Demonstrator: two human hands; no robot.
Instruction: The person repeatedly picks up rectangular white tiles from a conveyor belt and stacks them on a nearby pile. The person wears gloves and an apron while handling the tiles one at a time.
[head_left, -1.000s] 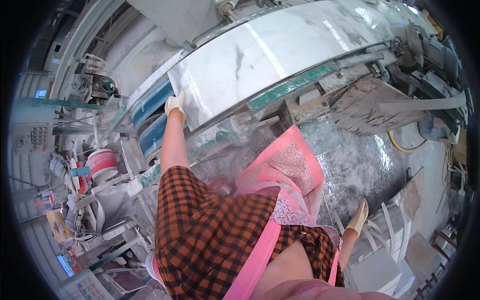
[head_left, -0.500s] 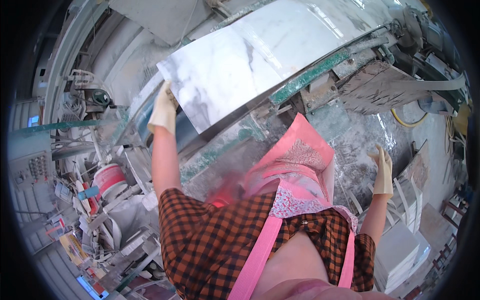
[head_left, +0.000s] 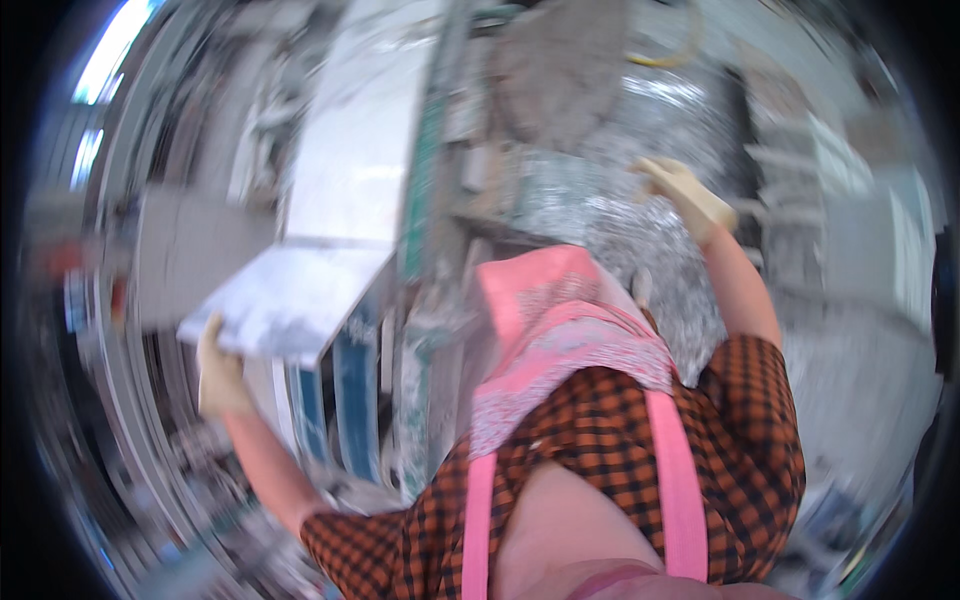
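The picture is blurred by motion. My left hand (head_left: 220,375), in a pale glove, grips the near left corner of a white marbled stone slab (head_left: 295,300) from below. The slab is tilted and lifted off the long pale machine bed (head_left: 370,150) behind it. My right hand (head_left: 685,195), also gloved, is raised at the upper right with its fingers loosely apart and nothing in it, above a wet grey floor (head_left: 660,270). A pink apron and an orange checked shirt fill the lower middle.
A green rail (head_left: 420,200) runs along the machine bed's edge. Blue upright frame parts (head_left: 345,390) stand below the slab. A yellow hose (head_left: 675,45) lies at the top. Pale stacked slabs (head_left: 800,160) stand at the right.
The view has swung sharply round to the left. The slab now sits low at the left with my left hand under its corner, and my right hand has risen from my side.
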